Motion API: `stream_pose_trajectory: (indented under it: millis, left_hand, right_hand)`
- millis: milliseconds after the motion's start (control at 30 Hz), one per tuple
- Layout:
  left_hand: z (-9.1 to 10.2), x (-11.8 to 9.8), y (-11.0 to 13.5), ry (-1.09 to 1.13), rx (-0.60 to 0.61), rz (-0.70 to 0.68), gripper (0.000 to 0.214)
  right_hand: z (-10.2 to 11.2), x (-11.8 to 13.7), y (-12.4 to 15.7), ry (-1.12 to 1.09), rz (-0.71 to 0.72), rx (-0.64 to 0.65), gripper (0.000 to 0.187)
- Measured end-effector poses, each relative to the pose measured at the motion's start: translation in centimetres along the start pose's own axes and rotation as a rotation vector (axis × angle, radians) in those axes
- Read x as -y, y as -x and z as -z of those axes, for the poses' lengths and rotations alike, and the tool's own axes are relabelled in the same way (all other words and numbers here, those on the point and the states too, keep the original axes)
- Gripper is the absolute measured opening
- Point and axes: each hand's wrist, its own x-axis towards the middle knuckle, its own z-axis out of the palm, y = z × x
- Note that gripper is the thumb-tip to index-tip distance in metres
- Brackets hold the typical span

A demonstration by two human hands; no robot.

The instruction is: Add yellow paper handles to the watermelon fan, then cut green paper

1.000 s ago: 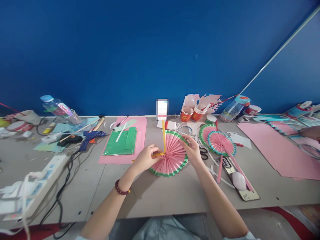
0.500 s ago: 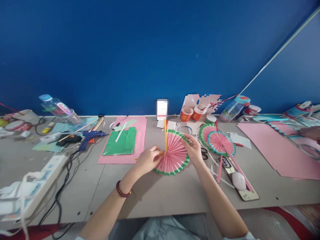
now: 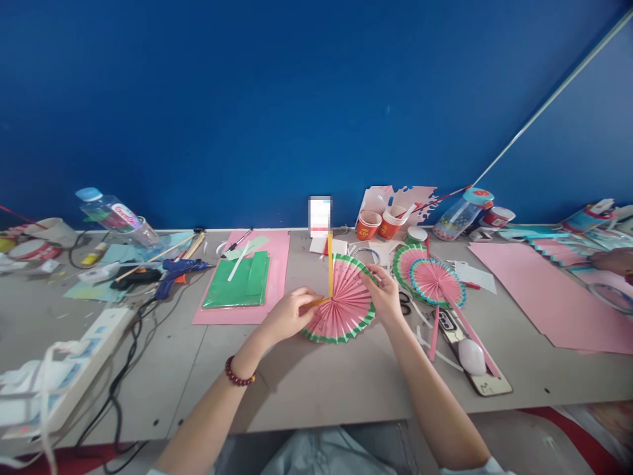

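Note:
A pleated pink paper fan [image 3: 349,307] with a green rim and dark specks is spread over most of a circle above the table. One yellow stick [image 3: 331,267] points away from its centre along the upper edge. A second yellow stick [image 3: 316,301] points left from the centre, pinched by my left hand [image 3: 287,315]. My right hand [image 3: 386,295] grips the fan's upper right rim between thumb and fingers. Black-handled scissors [image 3: 404,303] lie just right of that hand, partly hidden.
Finished watermelon-style fans [image 3: 438,280] lie on the right, near a phone [image 3: 487,384]. Red paper cups [image 3: 369,226] stand at the back. Green paper [image 3: 230,290] and a blue glue gun [image 3: 178,274] are left, with a power strip [image 3: 93,359]. Another person's hand [image 3: 613,260] shows far right.
My left hand has moved slightly left with its yellow stick, exposing more of it. The upper stick has swung a little to the right. My right hand stays on the rim.

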Motion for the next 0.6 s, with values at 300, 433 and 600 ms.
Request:
stream_pose_trajectory:
  millis: [300,433,600]
  left_hand:
    - [0.34,-0.25,0.01,0.044,0.016,-0.012,0.033]
    - [0.48,-0.03,-0.12,0.061,-0.005,-0.026,0.036]
    - [0.62,0.30,-0.27,0.099,-0.031,-0.028,0.031]
  right_hand:
    - [-0.02,0.22,0.16,0.016,-0.011,0.003,0.028]
    - [-0.06,0.35,0.16,-0.003,-0.014,-0.006,0.028]
    - [-0.11,0.37,0.18,-0.034,-0.025,-0.008,0.026]
